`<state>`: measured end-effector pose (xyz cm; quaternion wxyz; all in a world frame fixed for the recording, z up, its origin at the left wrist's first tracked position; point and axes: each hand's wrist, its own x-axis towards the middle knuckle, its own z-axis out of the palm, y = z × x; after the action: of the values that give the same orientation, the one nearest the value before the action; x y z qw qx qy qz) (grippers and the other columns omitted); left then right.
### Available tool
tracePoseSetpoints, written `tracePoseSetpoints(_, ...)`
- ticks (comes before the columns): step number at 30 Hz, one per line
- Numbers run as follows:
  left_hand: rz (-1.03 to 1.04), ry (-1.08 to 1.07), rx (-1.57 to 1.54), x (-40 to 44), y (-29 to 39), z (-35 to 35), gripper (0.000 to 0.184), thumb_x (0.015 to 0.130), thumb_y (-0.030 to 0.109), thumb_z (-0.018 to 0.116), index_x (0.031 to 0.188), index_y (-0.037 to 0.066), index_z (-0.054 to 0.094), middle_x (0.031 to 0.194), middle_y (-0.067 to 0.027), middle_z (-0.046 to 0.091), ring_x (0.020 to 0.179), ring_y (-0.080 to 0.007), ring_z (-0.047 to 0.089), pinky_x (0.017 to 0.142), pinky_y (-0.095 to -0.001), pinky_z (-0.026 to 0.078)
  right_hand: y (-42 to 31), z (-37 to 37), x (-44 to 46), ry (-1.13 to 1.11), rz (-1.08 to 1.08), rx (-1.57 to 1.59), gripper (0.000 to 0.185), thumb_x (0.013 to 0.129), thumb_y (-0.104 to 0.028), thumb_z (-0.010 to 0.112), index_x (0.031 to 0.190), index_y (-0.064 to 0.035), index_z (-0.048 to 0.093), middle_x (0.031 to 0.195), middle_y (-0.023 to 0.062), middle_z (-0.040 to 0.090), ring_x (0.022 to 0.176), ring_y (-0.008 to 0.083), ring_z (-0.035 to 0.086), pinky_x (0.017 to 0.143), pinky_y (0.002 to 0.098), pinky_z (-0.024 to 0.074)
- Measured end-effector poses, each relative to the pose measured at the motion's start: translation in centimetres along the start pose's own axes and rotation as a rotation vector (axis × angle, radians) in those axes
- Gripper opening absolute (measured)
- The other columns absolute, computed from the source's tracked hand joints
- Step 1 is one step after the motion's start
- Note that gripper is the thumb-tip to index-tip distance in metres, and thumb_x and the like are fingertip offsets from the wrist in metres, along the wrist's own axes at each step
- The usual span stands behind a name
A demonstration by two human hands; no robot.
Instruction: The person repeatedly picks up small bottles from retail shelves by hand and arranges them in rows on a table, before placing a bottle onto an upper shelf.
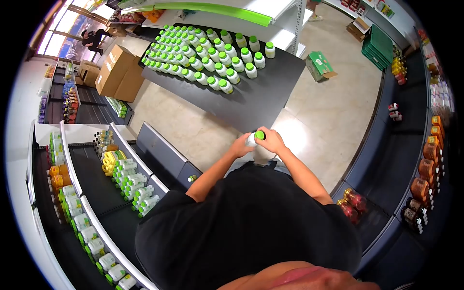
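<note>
In front of my waist, both hands are closed around a white bottle (251, 140) with a green cap. My left hand (240, 146) wraps its body from the left. My right hand (272, 141) grips it from the right, fingers by the green cap (260, 135). The label is hidden by my fingers. Just beyond my hands is the near end of a dark table (261, 104). Many matching white bottles (225, 86) with green caps stand upright on it in rows, toward its far left part.
Shelves of bottles line the left (104, 193) and right (411, 125). A cardboard box (116, 72) stands left of the table. A green box (320, 66) lies on the floor at right, near stacked green crates (378, 48). A person (94, 39) sits by the far window.
</note>
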<state>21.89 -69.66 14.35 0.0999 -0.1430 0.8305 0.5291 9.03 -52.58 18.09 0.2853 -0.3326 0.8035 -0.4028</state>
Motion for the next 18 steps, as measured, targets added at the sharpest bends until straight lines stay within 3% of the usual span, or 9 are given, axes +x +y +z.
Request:
tracePoseSetpoints(5, -0.069, -0.027, -0.077, 4.1, -3.3, -3.0, 0.078, 0.076, 0.013, 0.072, 0.144, 0.004, 0.036, 0.133, -0.0143, 0.055, 0.116, -0.0249, 0.057, 0.097, -0.0362, 0.046, -2.9, 1.2, 6.9, 0.076, 0.041, -0.128, 0.04, 0.079, -0.039, 0.067, 0.108, -0.0117, 0.062, 0.088, 0.0173, 0.069, 0.082, 0.0389, 0.066, 0.074, 0.0465, 0.0524)
tracePoseSetpoints(8, -0.064, 0.061, -0.16, 7.0, -4.7, -5.3, 0.089, 0.074, 0.021, 0.073, 0.149, 0.007, 0.027, 0.131, -0.022, 0.055, 0.117, -0.032, 0.058, 0.097, -0.0382, 0.047, -4.0, 1.7, 11.8, 0.152, 0.05, -0.182, 0.04, 0.079, -0.04, 0.067, 0.106, -0.0114, 0.062, 0.088, 0.0174, 0.069, 0.083, 0.0397, 0.066, 0.073, 0.0475, 0.0521)
tracePoseSetpoints(9, -0.038, 0.048, -0.167, 8.4, -5.4, -6.3, 0.093, 0.076, 0.021, 0.072, 0.153, 0.008, 0.02, 0.137, -0.0237, 0.05, 0.114, -0.0321, 0.059, 0.097, -0.0388, 0.047, -4.0, 1.9, 13.7, 0.161, 0.098, -0.23, 0.04, 0.08, -0.042, 0.068, 0.105, -0.0114, 0.061, 0.089, 0.0174, 0.069, 0.084, 0.0397, 0.066, 0.073, 0.0484, 0.0518)
tracePoseSetpoints(12, -0.143, -0.037, -0.301, 12.2, -5.9, -9.4, 0.093, 0.078, 0.022, 0.071, 0.153, 0.008, 0.018, 0.14, -0.0236, 0.048, 0.111, -0.0302, 0.061, 0.097, -0.0393, 0.047, -4.0, 2.3, 18.8, 0.227, 0.168, -0.289, 0.042, 0.08, -0.044, 0.068, 0.106, -0.0118, 0.061, 0.091, 0.0174, 0.069, 0.085, 0.0395, 0.066, 0.073, 0.0485, 0.0518)
tracePoseSetpoints(13, -0.086, -0.048, -0.25, 13.5, -5.9, -10.6, 0.092, 0.08, 0.022, 0.071, 0.154, 0.008, 0.017, 0.143, -0.0236, 0.046, 0.11, -0.029, 0.062, 0.096, -0.0389, 0.048, -3.8, 2.4, 20.3, 0.23, 0.209, -0.291, 0.044, 0.081, -0.045, 0.068, 0.109, -0.0124, 0.059, 0.095, 0.0172, 0.069, 0.087, 0.0394, 0.066, 0.073, 0.0484, 0.0518)
tracePoseSetpoints(18, -0.112, -0.069, -0.319, 19.6, -6.1, -13.8, 0.089, 0.081, 0.02, 0.069, 0.153, 0.008, 0.019, 0.136, -0.0201, 0.053, 0.121, -0.0281, 0.055, 0.102, -0.0372, 0.043, -3.1, 2.9, 26.5, 0.33, 0.317, -0.315, 0.046, 0.081, -0.043, 0.07, 0.114, -0.0129, 0.057, 0.099, 0.0162, 0.069, 0.089, 0.0371, 0.066, 0.075, 0.0478, 0.0518)
